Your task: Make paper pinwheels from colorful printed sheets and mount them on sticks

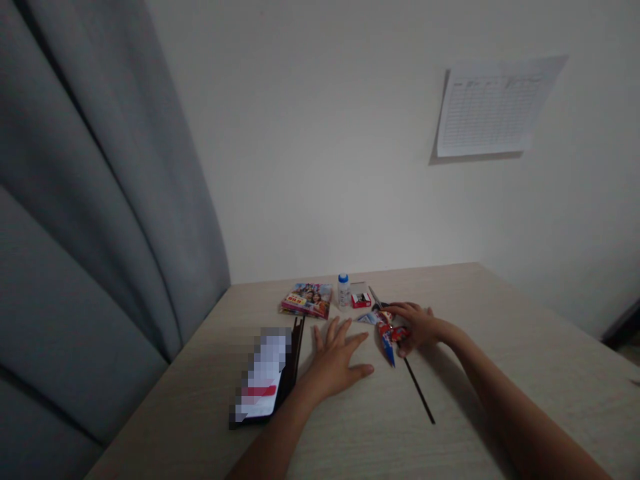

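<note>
My left hand [336, 357] lies flat on the pale wooden table [490, 373], fingers spread, holding nothing. It rests just right of a dark phone or case [265, 381] with a blurred screen. My right hand [416, 325] is curled around a red and blue folded paper pinwheel [387, 331], whose thin dark stick [419, 392] runs toward me across the tabletop. Scissors [375, 298] lie just behind that hand.
Near the wall stand a stack of colourful printed papers [307, 300], a small white bottle with a blue cap [343, 291] and a small red box [361, 300]. A grey curtain [90, 213] hangs on the left. A printed sheet [495, 107] is taped to the wall.
</note>
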Tool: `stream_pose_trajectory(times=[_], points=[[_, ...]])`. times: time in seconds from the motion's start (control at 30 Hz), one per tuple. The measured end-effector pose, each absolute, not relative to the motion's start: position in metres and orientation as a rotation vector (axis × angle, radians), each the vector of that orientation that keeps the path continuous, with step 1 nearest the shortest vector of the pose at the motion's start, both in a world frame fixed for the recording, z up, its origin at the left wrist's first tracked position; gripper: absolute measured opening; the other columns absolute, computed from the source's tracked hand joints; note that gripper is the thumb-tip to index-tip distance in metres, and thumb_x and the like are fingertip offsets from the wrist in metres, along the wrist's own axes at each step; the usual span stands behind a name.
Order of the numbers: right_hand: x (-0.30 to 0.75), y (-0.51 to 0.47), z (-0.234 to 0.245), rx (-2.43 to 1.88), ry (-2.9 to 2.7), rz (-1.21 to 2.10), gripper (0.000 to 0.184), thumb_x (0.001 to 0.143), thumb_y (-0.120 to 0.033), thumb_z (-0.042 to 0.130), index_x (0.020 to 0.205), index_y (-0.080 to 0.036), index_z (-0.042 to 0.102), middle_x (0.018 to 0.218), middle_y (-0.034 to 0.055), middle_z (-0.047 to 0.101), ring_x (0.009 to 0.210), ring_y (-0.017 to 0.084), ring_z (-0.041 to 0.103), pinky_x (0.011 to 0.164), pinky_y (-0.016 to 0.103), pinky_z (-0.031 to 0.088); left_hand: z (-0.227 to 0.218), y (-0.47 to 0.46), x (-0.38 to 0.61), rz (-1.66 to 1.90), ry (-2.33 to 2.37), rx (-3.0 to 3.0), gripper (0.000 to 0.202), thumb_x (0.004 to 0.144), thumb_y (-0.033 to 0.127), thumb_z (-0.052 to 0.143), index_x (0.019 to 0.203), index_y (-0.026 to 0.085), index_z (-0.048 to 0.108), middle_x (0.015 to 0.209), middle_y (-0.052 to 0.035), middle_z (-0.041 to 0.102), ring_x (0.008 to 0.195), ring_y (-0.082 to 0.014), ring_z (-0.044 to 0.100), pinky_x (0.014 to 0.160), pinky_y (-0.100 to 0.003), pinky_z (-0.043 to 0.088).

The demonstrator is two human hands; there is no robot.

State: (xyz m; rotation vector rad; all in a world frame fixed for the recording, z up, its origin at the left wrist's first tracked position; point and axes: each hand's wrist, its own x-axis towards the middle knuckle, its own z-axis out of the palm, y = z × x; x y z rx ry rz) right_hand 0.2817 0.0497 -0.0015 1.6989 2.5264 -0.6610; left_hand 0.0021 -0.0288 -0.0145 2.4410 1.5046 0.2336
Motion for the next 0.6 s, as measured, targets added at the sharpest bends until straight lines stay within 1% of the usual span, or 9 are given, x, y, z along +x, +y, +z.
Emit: stream_pose_trajectory(times=[0.23,0.4,0.53,0.6], points=[[0.290,0.047,0.007,1.687,2.457,-0.680,0.118,0.048,-0.049,0.086,0.150,-0.044,0.027,0.163,0.0059,0.017,0.146,0.048,0.004,0.098,0.086,0.011,-0.012,-0.029,0.000,0.179,1.509,2.416,0.076,0.081,0.076,0.049,0.148,0.045,0.034,0.164,-0.0032,0.019,0.151,-0.0353,-0.002,0.111,-0.070,-0.012],[0.297,0.045,0.009,1.673,2.434,-0.650,0.121,0.046,-0.044,0.087,0.150,-0.049,0.024,0.164,0.0045,0.015,0.146,0.048,0.007,0.098,0.086,0.015,-0.011,-0.029,-0.001,0.150,1.509,2.402,0.079,0.080,0.076,0.048,0.150,0.043,0.032,0.165,-0.0045,0.016,0.151,-0.0351,-0.003,0.112,-0.069,-0.012],[0.304,0.046,0.006,1.724,2.412,-0.622,0.118,0.049,-0.043,0.086,0.150,-0.046,0.025,0.163,0.0045,0.018,0.146,0.048,0.009,0.096,0.086,0.019,-0.013,-0.028,-0.002,0.146,1.510,2.405,0.081,0.080,0.078,0.048,0.150,0.043,0.031,0.164,-0.0053,0.017,0.151,-0.0355,-0.002,0.111,-0.070,-0.012],[0.310,0.048,0.004,1.750,2.409,-0.608,0.117,0.050,-0.043,0.084,0.151,-0.045,0.024,0.163,0.0047,0.019,0.146,0.047,0.011,0.098,0.084,0.021,-0.014,-0.028,-0.003,0.143,1.507,2.406,0.081,0.080,0.078,0.048,0.150,0.043,0.030,0.164,-0.0054,0.017,0.151,-0.0359,-0.002,0.111,-0.071,-0.012]])
